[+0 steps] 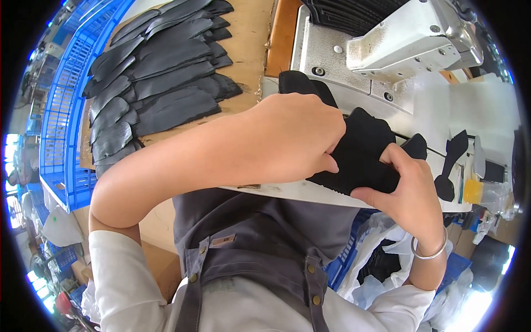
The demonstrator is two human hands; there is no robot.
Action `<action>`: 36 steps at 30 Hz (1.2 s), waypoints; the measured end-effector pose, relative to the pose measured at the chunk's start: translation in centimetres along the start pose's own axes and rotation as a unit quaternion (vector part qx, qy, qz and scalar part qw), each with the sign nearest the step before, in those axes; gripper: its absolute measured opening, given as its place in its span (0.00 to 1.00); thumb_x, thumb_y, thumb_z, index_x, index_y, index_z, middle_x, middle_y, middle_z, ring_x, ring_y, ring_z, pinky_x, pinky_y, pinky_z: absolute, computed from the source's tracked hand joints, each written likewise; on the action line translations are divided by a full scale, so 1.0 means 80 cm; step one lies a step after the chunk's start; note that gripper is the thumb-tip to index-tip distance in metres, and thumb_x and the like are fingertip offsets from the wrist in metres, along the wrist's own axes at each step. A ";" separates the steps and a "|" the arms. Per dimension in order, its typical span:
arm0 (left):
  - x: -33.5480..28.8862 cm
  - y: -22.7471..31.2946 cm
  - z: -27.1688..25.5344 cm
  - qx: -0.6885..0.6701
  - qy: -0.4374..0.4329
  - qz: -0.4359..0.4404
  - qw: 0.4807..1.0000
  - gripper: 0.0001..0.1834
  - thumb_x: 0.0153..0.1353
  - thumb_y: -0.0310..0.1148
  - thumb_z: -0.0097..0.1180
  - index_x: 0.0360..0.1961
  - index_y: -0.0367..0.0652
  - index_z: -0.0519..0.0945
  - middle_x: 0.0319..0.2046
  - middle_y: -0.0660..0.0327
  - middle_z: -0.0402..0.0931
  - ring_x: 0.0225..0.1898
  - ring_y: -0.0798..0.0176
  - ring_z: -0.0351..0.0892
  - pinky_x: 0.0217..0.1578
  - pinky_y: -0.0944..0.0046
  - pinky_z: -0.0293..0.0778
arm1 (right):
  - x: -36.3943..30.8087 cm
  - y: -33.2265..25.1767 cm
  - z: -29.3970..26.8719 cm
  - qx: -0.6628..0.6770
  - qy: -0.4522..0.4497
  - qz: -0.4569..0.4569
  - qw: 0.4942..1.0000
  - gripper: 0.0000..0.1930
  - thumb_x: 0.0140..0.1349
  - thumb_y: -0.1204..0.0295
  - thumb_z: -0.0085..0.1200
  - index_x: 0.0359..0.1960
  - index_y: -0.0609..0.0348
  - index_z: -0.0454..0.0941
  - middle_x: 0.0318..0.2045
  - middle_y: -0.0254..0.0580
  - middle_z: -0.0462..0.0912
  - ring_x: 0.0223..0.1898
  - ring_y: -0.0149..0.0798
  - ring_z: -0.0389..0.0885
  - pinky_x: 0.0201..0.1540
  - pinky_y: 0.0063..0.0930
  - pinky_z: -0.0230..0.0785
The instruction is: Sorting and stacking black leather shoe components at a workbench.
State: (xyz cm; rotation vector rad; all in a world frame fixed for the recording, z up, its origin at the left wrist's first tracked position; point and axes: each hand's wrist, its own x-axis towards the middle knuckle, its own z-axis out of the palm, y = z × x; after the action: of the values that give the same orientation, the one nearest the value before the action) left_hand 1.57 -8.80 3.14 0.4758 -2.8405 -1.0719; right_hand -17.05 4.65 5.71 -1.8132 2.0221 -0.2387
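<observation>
A black, wavy-edged cut piece (362,149), of leather or fabric, lies between my hands at the front edge of the machine table. My left hand (301,135) reaches across from the left and is closed on the piece's left side; most of its fingers are hidden beneath the back of the hand. On the right side, my right hand (409,185) grips the same piece between thumb and fingers. Another black rounded piece (296,83) shows just beyond my left hand. A small black tip (416,145) sticks out behind my right fingers.
Overlapping dark leather pieces (177,72) cover a brown board at the left, beside a blue plastic basket (66,110). A pale metal sewing-type machine (409,44) stands ahead. Narrow-waisted black pieces (454,152) lie right. Below hangs a plastic bag (362,260).
</observation>
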 end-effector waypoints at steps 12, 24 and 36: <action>-0.033 0.049 0.030 0.358 0.178 -0.016 0.916 0.19 0.45 0.32 0.62 0.41 0.42 0.78 0.45 0.55 0.71 0.46 0.52 0.74 0.41 0.59 0.70 | -0.002 0.018 0.005 0.018 0.017 -0.014 1.000 0.25 0.38 0.62 0.74 0.28 0.60 0.69 0.17 0.50 0.69 0.22 0.56 0.71 0.26 0.40 0.61; -0.027 0.047 0.098 0.283 0.056 0.079 0.954 0.49 0.42 0.45 0.65 0.67 0.42 0.62 0.70 0.60 0.54 0.70 0.59 0.56 0.67 0.54 0.52 | -0.013 0.062 -0.031 0.135 -0.115 0.068 0.982 0.18 0.56 0.63 0.64 0.20 0.62 0.73 0.11 0.37 0.73 0.14 0.28 0.69 0.19 0.25 0.57; -0.025 0.043 0.104 0.300 0.103 0.101 0.943 0.34 0.52 0.38 0.56 0.65 0.64 0.69 0.67 0.61 0.61 0.66 0.58 0.63 0.62 0.53 0.60 | -0.026 0.076 -0.021 0.195 -0.078 0.043 0.977 0.12 0.57 0.69 0.64 0.23 0.62 0.74 0.13 0.34 0.75 0.16 0.25 0.70 0.20 0.22 0.61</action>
State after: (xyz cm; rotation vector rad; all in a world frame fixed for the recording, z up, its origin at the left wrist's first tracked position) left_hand 1.15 -0.45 -0.83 0.2898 -2.8926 -0.0928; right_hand -23.13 7.29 5.23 -1.4520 1.7904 -0.4209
